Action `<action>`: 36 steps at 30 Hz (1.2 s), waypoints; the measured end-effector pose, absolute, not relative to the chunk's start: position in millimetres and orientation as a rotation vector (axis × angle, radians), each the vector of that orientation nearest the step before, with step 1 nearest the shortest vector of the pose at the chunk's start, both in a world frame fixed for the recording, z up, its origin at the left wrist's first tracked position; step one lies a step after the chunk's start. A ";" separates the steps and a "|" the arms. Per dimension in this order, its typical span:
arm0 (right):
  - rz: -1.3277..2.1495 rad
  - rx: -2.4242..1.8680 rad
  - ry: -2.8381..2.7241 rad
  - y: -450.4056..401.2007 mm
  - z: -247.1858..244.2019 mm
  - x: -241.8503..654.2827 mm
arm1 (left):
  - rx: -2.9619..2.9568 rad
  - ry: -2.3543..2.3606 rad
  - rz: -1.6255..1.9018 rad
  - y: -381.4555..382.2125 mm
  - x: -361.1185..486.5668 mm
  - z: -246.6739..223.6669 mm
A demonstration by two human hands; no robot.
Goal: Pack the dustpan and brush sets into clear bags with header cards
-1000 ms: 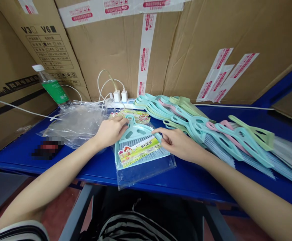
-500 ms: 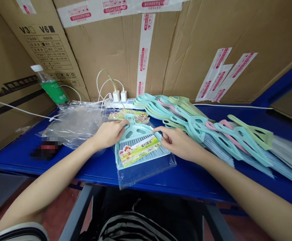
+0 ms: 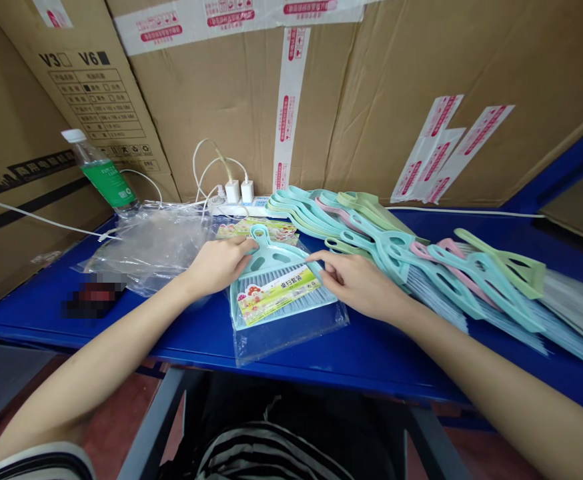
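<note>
A light-blue dustpan point(image 3: 277, 258) with a brush lies in a clear plastic bag point(image 3: 291, 340) on the table, its looped handle pointing away from me. Over the bristles sits a printed card point(image 3: 280, 294) with mushroom pictures. My left hand point(image 3: 220, 265) is closed at the upper left edge of the bagged dustpan, fingers curled on it. At the opposite upper edge, my right hand point(image 3: 354, 283) pinches the side, index finger reaching over the rim. The front of the bag extends past the pan towards me.
Clear bags point(image 3: 156, 243) lie on the left beside a green-labelled bottle point(image 3: 109, 180). More printed cards point(image 3: 276, 228) lie behind the dustpan, near a power strip point(image 3: 261, 205). Several dustpans point(image 3: 316, 210) and brushes point(image 3: 456, 273) are heaped to the right. Cardboard point(image 3: 361, 113) walls the back.
The bagged dustpan and its card have shifted slightly away from me, and the bag's front edge has drawn back from the table edge. Both hands have stayed almost in place.
</note>
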State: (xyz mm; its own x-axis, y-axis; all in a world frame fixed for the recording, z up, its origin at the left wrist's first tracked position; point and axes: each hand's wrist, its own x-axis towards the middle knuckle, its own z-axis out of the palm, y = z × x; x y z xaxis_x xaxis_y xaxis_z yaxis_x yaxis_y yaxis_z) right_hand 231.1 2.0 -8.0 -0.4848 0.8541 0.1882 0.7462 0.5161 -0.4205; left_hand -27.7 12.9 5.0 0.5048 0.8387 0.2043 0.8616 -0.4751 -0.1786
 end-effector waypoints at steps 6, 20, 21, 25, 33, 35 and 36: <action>0.396 -1.365 -2.421 0.9 -4.9 229.9 | -2.502 -1.412 -0.059 10.1 -26.1 8.1; 0.398 -1.325 -2.430 1.6 -7.0 232.3 | -2.519 -1.422 -0.012 9.5 -26.4 9.6; 0.394 -1.323 -2.435 1.8 -7.2 232.7 | -2.516 -1.424 -0.013 9.5 -26.6 9.4; 0.385 -1.301 -2.442 2.6 -8.4 233.7 | -2.519 -1.405 -0.034 10.6 -28.0 8.0; 0.405 -1.330 -2.457 2.1 -5.7 232.4 | -2.520 -1.410 0.002 10.7 -28.5 8.2; 0.419 -1.338 -2.456 1.7 -4.5 232.1 | -2.520 -1.407 -0.006 10.3 -28.4 8.5; 0.425 -1.339 -2.455 1.6 -4.2 232.2 | -2.520 -1.407 -0.007 10.2 -28.4 8.7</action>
